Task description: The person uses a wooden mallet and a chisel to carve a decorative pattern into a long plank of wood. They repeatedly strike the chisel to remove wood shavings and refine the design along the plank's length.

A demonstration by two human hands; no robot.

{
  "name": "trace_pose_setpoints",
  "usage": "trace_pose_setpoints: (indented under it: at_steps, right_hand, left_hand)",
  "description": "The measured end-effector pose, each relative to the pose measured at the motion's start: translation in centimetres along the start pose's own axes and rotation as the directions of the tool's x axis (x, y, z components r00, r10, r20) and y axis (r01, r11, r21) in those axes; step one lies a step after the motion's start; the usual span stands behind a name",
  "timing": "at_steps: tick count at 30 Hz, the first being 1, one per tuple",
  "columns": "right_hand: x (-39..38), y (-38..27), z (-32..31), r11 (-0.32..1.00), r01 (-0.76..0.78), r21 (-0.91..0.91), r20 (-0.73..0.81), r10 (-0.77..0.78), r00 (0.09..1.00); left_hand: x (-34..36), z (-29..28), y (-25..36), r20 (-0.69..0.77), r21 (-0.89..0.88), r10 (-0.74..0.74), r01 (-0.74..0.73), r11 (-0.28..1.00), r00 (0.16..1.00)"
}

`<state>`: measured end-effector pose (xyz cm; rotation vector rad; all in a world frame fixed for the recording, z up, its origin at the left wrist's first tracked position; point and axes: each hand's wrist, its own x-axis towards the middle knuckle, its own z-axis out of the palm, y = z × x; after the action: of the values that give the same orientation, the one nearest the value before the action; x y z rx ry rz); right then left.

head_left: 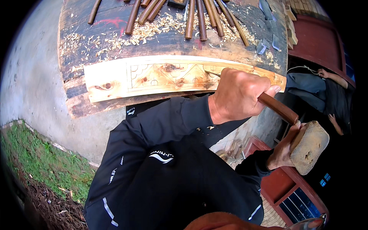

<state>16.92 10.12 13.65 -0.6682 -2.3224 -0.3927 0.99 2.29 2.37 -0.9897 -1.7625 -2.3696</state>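
Note:
My left hand [237, 96] is wrapped around a chisel with a brown wooden handle [278, 108]. The chisel's thin blade touches the carved panel of a pale, curved wooden plank [111, 82] near its right half. The plank lies along the front edge of a dark, worn workbench [96, 53] and bears cut geometric patterns. Lower right, my right hand [283, 149] grips a blocky pale wooden mallet [310, 147], which sits just behind the end of the chisel handle. Both arms wear black sleeves.
Several brown-handled chisels [199, 19] and wood shavings [153, 28] lie at the back of the bench. Another person [337, 96] in dark clothes is at the right. A red wooden frame [283, 184] sits lower right, grass [38, 161] lower left, a concrete floor [30, 84] to the left.

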Motion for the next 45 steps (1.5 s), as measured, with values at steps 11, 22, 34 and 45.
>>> trace_pose_setpoints:
  at_steps: [11,22,34,45]
  right_hand:
    - [0.4,-1.1,-0.2,0.978,-0.141,0.151,0.145,0.119,0.982]
    - [0.0,-0.3,1.0,0.944,-0.127,0.306,0.08,0.107,0.991]
    - [5.4,0.1,-2.1,0.239,0.101,0.966,-0.159,0.235,0.959]
    - [0.6,-0.3,-0.3,0.752,-0.434,0.496,0.146,0.421,0.895]
  left_hand:
    - [-2.5,-0.9,-0.3,-0.048,-0.018,0.159,-0.16,0.987,0.986]
    - [-0.7,-0.9,-0.3,0.018,-0.088,0.036,-0.035,0.996,0.999]
    - [-0.3,-1.6,-0.5,0.011,-0.136,-0.001,0.003,0.991,1.0]
    - [0.6,-4.3,-1.1,-0.13,-0.369,-0.226,0.165,0.915,0.965]
